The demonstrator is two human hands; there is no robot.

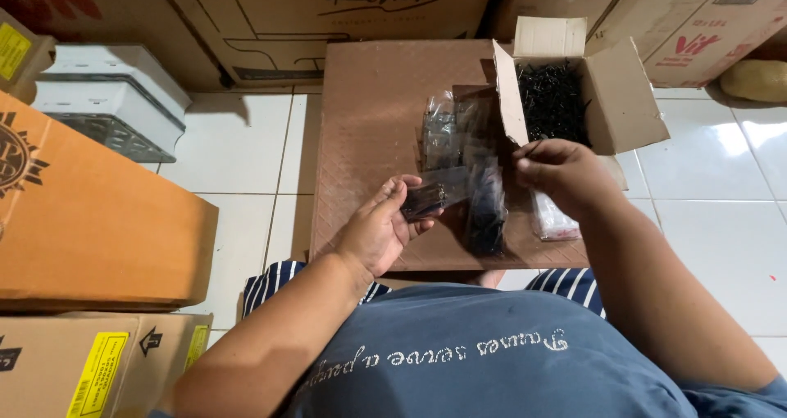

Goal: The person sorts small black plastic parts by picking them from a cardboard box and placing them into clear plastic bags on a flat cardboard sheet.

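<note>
Blue shirt (pixel 492 352): nearest the camera, filling the lower edge; striped shorts (pixel 275 280) show just above it.
Orange carton (pixel 90 221): far left, on the floor, with a brown carton (pixel 98 361) in front of it.
White crate (pixel 115 98): behind the orange carton, on the tiled floor (pixel 238 147).
Brown board (pixel 373 131): flat on the floor ahead of the person, carrying the bags and the open box.
Left hand (pixel 379 229): over the near part of the board, palm up; fingers (pixel 402 195) curled and clamped on a small clear bag (pixel 426 198) holding dark screws.
Small clear bag: held in the left hand, above the board, just left of the filled bags.
Pile of filled bags (pixel 484 205): dark contents, lying on the board between the two hands; more clear bags (pixel 443 131) sit behind them.
Right hand (pixel 557 172): just in front of the open box; fingers pinched together, what they hold cannot be told.
Open cardboard box (pixel 623 98): flaps raised, full of black screws (pixel 553 98), at the far right corner of the board.
Large cartons (pixel 328 16): stacked along the back.
</note>
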